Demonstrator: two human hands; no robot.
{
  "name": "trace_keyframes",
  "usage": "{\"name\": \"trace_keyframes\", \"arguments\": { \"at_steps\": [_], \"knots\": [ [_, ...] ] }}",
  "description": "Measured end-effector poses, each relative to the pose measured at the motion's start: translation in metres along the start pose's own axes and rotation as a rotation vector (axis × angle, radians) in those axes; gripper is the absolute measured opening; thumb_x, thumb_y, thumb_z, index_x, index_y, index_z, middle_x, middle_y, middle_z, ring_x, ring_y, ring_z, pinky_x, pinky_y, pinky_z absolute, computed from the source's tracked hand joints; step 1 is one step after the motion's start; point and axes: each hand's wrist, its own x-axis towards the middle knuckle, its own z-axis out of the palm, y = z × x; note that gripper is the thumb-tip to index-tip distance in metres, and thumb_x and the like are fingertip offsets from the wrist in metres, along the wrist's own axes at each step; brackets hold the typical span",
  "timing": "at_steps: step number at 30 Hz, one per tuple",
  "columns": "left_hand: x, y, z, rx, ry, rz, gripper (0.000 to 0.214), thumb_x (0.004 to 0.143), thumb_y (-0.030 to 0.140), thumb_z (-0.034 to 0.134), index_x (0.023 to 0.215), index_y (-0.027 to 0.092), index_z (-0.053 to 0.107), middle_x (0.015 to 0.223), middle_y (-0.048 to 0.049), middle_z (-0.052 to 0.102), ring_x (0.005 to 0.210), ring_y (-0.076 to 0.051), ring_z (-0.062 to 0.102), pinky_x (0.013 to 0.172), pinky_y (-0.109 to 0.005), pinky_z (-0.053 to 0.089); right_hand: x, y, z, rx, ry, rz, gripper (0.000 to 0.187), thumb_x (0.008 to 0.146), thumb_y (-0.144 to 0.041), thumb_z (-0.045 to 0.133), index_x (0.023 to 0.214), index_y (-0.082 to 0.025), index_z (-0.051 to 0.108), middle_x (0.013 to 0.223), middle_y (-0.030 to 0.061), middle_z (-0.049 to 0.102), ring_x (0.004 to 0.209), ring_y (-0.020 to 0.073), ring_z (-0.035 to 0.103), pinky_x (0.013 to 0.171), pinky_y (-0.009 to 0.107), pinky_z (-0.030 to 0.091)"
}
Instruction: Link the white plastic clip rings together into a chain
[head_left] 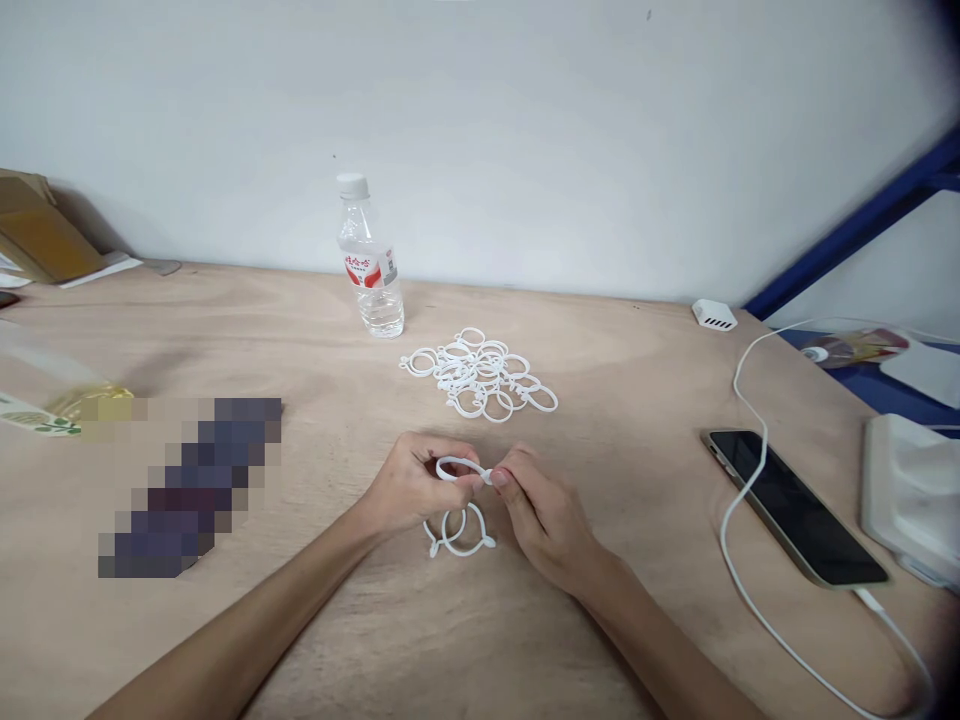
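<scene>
White ring (463, 462) is pinched above the surface (360, 640) in the head view by fingers of the left hand (412, 487) and right hand (551, 520); its join seems mostly hidden. By position, nearer rings (466, 554) look done, the pile (480, 376) left.

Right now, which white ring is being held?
The ring between the left hand and right hand; the others lie on the table.

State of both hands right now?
Left hand: closed, holding a thin white plastic ring.
Right hand: closed, pinching the same ring at its near-right end.
</scene>
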Motion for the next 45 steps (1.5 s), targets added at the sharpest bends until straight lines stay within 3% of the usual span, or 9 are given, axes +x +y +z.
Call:
{"name": "trace_keyframes", "arguments": {
  "at_steps": [7,10,14,20,24,27,33,41,45],
  "knots": [
    [0.001,-0.007,0.005,0.092,0.112,0.085,0.015,0.066,0.021,0.065,0.078,0.013,0.066,0.063,0.0017,0.053,0.057,-0.009,0.048,0.052,-0.020,0.041,0.003,0.008,-0.009,-0.081,0.031,0.052,0.029,0.096,-0.025,0.036,0.074,-0.023,0.054,0.070,0.0019,0.057,0.073,0.0168,0.052,0.070,0.031,0.045],
    [0.001,-0.010,0.006,0.269,0.106,0.206,0.027,0.067,0.016,0.066,0.094,0.015,0.068,0.080,-0.0027,0.062,0.071,-0.013,0.057,0.066,-0.024,0.049,0.005,0.025,-0.018,-0.324,0.142,0.096,0.020,0.094,-0.024,0.039,0.099,-0.021,0.059,0.097,0.0081,0.065,0.093,0.0225,0.053,0.087,0.040,0.042],
    [-0.001,-0.008,0.006,0.496,-0.030,0.366,0.032,0.064,0.027,0.077,0.094,0.019,0.070,0.103,-0.0077,0.063,0.098,-0.022,0.057,0.091,-0.037,0.046,0.004,0.048,-0.025,-0.642,0.167,0.252,0.035,0.091,-0.025,0.041,0.123,-0.017,0.052,0.125,0.0144,0.056,0.114,0.0319,0.045,0.093,0.052,0.036],
    [-0.004,-0.004,0.005,0.553,-0.094,0.397,0.026,0.066,0.043,0.078,0.079,0.022,0.074,0.109,-0.0078,0.061,0.107,-0.025,0.052,0.099,-0.041,0.039,0.003,0.047,-0.025,-0.743,0.101,0.321,0.019,0.089,-0.025,0.047,0.095,-0.020,0.063,0.102,0.0125,0.061,0.100,0.0313,0.047,0.082,0.049,0.040],
    [-0.004,-0.004,0.006,0.499,-0.032,0.360,0.015,0.079,0.034,0.067,0.081,0.020,0.073,0.106,-0.0085,0.062,0.102,-0.022,0.055,0.095,-0.039,0.043,0.006,0.040,-0.027,-0.606,0.166,0.308,0.016,0.087,-0.027,0.049,0.080,-0.021,0.062,0.089,0.0104,0.058,0.090,0.0283,0.048,0.078,0.045,0.040],
    [-0.001,-0.007,0.005,0.436,0.067,0.347,0.024,0.080,0.032,0.066,0.099,0.019,0.069,0.106,-0.0092,0.064,0.102,-0.022,0.057,0.094,-0.038,0.045,0.008,0.028,-0.024,-0.224,0.202,0.347,0.018,0.090,-0.033,0.047,0.084,-0.020,0.058,0.077,0.0043,0.057,0.075,0.0205,0.051,0.070,0.035,0.043],
    [0.002,-0.011,0.004,0.131,0.078,0.176,0.055,0.079,0.035,0.067,0.129,0.018,0.052,0.113,-0.0096,0.067,0.104,-0.024,0.062,0.095,-0.040,0.047,0.002,-0.002,-0.002,0.304,-0.004,0.371,0.024,0.093,-0.040,0.044,0.087,-0.020,0.054,0.068,-0.0020,0.053,0.061,0.0126,0.048,0.057,0.024,0.040],
    [0.000,-0.010,0.006,0.178,0.220,0.228,0.038,0.069,0.024,0.073,0.106,0.016,0.068,0.099,-0.0072,0.072,0.090,-0.021,0.067,0.083,-0.033,0.053,0.002,-0.002,-0.004,0.181,-0.067,0.204,0.025,0.092,-0.032,0.048,0.074,-0.020,0.060,0.071,0.0013,0.058,0.071,0.0151,0.054,0.067,0.027,0.044],
    [0.000,-0.012,0.005,0.303,0.307,0.394,0.027,0.065,0.020,0.072,0.092,0.015,0.071,0.087,-0.0067,0.073,0.080,-0.019,0.067,0.075,-0.030,0.053,0.003,0.006,-0.009,0.188,0.075,0.307,0.020,0.089,-0.033,0.053,0.095,-0.020,0.067,0.088,0.0045,0.068,0.079,0.0175,0.061,0.071,0.030,0.048]
  ]
}}
